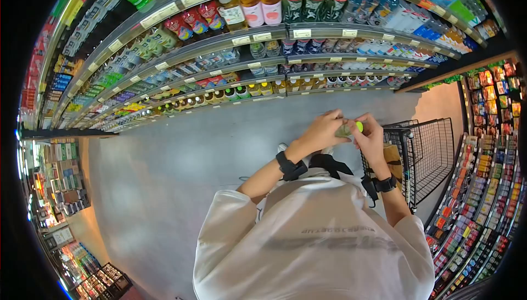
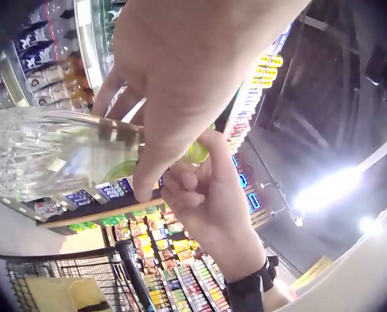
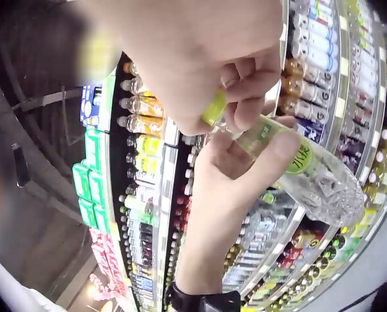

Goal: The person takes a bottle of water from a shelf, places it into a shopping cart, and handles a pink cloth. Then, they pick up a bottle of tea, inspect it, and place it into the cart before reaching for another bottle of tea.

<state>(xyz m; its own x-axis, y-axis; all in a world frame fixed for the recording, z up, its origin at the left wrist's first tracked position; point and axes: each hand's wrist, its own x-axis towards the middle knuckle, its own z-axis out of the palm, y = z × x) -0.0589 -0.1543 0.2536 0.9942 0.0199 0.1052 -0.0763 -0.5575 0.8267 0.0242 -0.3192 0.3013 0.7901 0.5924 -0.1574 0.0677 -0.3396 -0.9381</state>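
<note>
A clear plastic bottle (image 3: 323,185) with a green-and-white label and a yellow-green cap (image 3: 214,109) is held in front of the person's chest. The left hand (image 1: 324,130) wraps its fingers and thumb round the bottle's upper body. At the top, the right hand (image 1: 371,138) pinches the cap between thumb and bent fingers. In the left wrist view the bottle (image 2: 63,153) lies roughly sideways, its base pointing left; the left hand (image 2: 174,78) hides part of its label, and the right hand (image 2: 210,208) is at the cap (image 2: 197,153).
A black wire shopping cart (image 1: 431,152) with a brown bag (image 1: 393,163) in it stands at the person's right. Drink shelves (image 1: 285,34) curve across the front. More stocked shelves (image 1: 477,190) line the right side, and grey floor (image 1: 164,163) lies to the left.
</note>
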